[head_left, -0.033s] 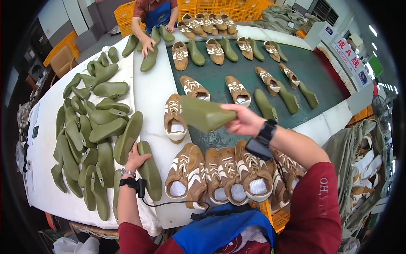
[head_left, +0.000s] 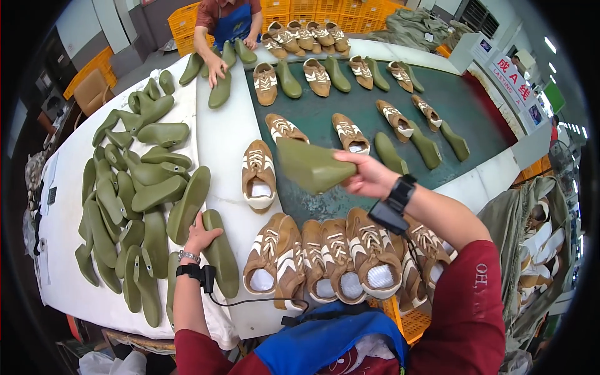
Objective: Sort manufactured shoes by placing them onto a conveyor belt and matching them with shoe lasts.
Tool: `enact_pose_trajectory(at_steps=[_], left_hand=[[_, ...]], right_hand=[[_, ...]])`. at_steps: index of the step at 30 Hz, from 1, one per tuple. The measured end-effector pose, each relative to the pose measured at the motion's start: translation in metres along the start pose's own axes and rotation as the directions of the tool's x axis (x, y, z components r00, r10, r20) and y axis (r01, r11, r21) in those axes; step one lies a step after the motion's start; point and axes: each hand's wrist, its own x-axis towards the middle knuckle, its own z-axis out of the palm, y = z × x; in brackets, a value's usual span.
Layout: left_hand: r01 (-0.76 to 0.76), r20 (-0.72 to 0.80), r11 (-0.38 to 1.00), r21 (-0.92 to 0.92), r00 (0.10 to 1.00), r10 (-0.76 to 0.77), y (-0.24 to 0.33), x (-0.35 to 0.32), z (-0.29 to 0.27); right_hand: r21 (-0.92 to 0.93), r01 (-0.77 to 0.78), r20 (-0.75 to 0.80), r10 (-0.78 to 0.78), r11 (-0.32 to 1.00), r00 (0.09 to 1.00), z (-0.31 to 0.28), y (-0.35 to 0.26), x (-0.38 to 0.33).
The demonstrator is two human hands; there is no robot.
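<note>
My right hand holds an olive-green shoe last in the air above the near edge of the dark green belt. My left hand grips the near end of another green shoe last that lies on the white table. Beside it, several more green lasts are heaped in a pile. A row of brown-and-cream sneakers lies below my right forearm. One single sneaker stands between my two hands.
More sneakers and green lasts are spread along the belt. At its far end a person in a blue apron has a hand on a last. Orange crates stand behind. A rack with shoes is on the right.
</note>
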Motion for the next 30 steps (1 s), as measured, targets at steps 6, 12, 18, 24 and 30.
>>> enact_pose_trajectory(at_steps=[6, 12, 18, 24, 30], left_hand=[[-0.018, 0.006, 0.999, 0.032, 1.0, 0.018, 0.013, 0.003, 0.0], [0.0, -0.01, 0.999, 0.042, 1.0, 0.001, -0.001, 0.006, 0.005], [0.005, -0.017, 0.997, 0.074, 1.0, -0.004, 0.01, 0.007, 0.002], [-0.121, -0.082, 0.973, -0.197, 0.991, 0.106, -0.012, 0.004, -0.002], [-0.25, -0.251, 0.826, -0.505, 0.958, 0.137, 0.03, -0.101, -0.036]], right_hand=[[-0.841, 0.123, -0.109, -0.387, 0.526, 0.915, -0.121, 0.01, 0.039], [-0.879, -0.288, -0.187, -0.279, -0.38, 0.942, -0.114, 0.066, 0.074], [-0.867, -0.301, -0.232, -0.214, -0.396, 0.949, -0.112, 0.054, 0.075], [-0.95, 0.146, 0.261, -0.45, -0.276, 0.854, -0.061, -0.022, 0.006], [-0.905, 0.426, 0.266, -0.798, -0.013, 0.541, 0.039, -0.063, -0.226]])
